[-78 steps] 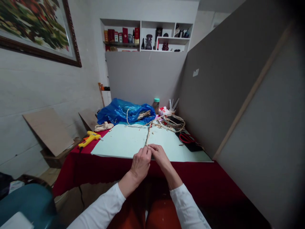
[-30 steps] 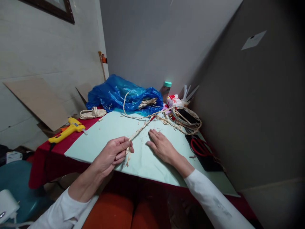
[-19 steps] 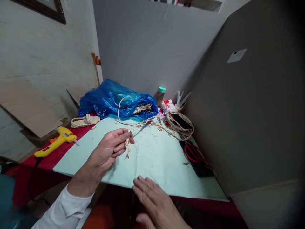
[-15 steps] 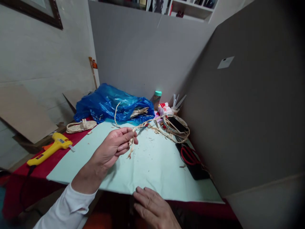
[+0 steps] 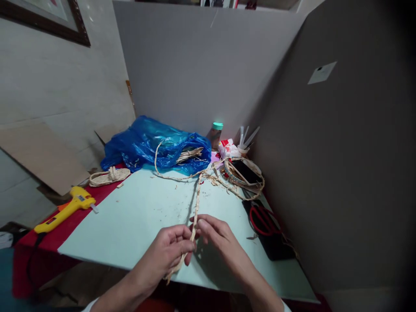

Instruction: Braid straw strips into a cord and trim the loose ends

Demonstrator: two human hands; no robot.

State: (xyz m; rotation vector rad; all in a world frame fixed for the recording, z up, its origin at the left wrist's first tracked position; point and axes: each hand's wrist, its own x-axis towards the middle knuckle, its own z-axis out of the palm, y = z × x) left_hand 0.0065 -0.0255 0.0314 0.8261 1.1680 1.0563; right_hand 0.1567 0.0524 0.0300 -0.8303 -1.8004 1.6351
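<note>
A pale twisted straw cord [image 5: 197,200] runs from the back of the table toward me. My left hand [image 5: 167,251] pinches it near its frayed end, which hangs past the table's front edge. Just above that grip, my right hand [image 5: 219,234] has thumb and fingers closed around the cord; part of the fingers is hidden behind it. Farther back, the cord curves in a loop by a blue plastic bag [image 5: 146,141] with a bundle of dry straw [image 5: 189,154] in its mouth.
A yellow glue gun [image 5: 66,209] and a small woven straw sandal [image 5: 109,176] lie at the left. Red-handled scissors [image 5: 264,220] rest on a black object at right, near a phone [image 5: 247,172] and coiled cord. Behind stand a green-lidded jar [image 5: 216,135] and a tissue pack [image 5: 229,148].
My left hand has come down and nearer with the cord. My right hand rose from the table's front edge and now grips the cord, which is stretched straighter toward me.
</note>
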